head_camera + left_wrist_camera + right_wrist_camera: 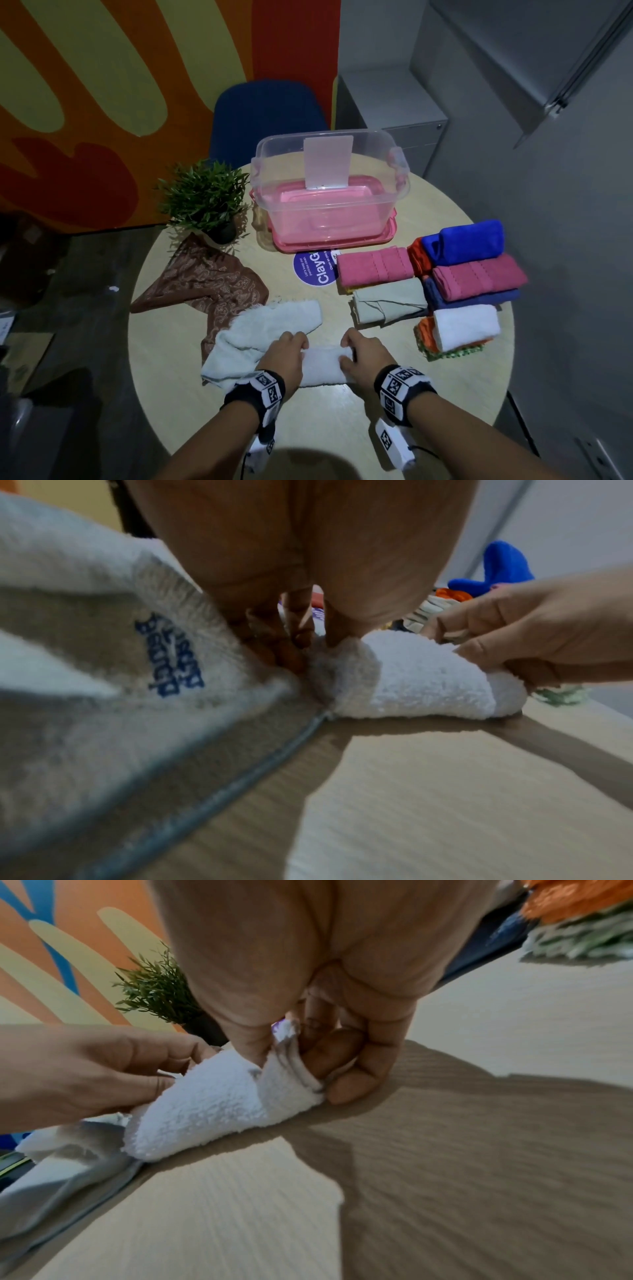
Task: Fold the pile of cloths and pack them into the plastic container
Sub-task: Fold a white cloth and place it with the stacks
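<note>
A white terry towel (323,366) lies rolled up near the table's front edge, also plain in the wrist views (424,680) (205,1112). My left hand (291,346) grips its left end with curled fingers, and my right hand (356,349) pinches its right end (294,1069) between thumb and fingers. A pale green-white towel (274,325) lies crumpled just left of the roll, with blue stitched lettering (171,656). The clear plastic container (329,192) stands open on its pink lid at the back of the table.
Folded cloths (462,277) in pink, blue, white, orange and grey-green are stacked at the right. A brown patterned cloth (205,284) lies at the left beside a potted plant (205,198). A purple round sticker (315,267) sits mid-table. A blue chair (267,116) stands behind.
</note>
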Demonstrator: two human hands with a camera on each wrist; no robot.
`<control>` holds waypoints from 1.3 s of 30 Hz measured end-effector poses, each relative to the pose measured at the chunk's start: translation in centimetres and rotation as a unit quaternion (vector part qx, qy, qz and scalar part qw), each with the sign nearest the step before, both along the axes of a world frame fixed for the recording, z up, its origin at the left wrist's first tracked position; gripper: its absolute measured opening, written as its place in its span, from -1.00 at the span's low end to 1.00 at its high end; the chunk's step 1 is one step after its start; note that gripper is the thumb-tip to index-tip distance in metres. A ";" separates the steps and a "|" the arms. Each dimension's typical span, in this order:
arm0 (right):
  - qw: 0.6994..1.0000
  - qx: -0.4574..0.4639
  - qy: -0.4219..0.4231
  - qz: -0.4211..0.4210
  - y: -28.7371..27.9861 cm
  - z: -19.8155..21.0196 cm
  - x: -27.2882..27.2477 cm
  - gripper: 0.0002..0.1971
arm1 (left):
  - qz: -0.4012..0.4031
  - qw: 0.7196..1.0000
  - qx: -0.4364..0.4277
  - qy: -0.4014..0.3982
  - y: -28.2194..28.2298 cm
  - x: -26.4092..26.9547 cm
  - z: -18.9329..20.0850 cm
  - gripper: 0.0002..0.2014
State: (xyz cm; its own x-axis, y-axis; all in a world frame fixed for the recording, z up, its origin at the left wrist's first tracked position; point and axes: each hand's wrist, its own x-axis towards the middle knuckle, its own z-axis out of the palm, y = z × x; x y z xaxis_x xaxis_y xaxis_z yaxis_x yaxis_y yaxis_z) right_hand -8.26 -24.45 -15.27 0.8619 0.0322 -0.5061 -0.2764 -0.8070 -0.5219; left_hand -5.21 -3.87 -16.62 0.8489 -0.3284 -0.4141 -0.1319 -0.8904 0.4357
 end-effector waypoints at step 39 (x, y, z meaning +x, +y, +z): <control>0.991 0.017 0.044 -0.123 -0.3 1.0 -2.7 -0.72 | -0.163 0.979 0.118 -0.038 -1.2 0.9 0.9 -0.69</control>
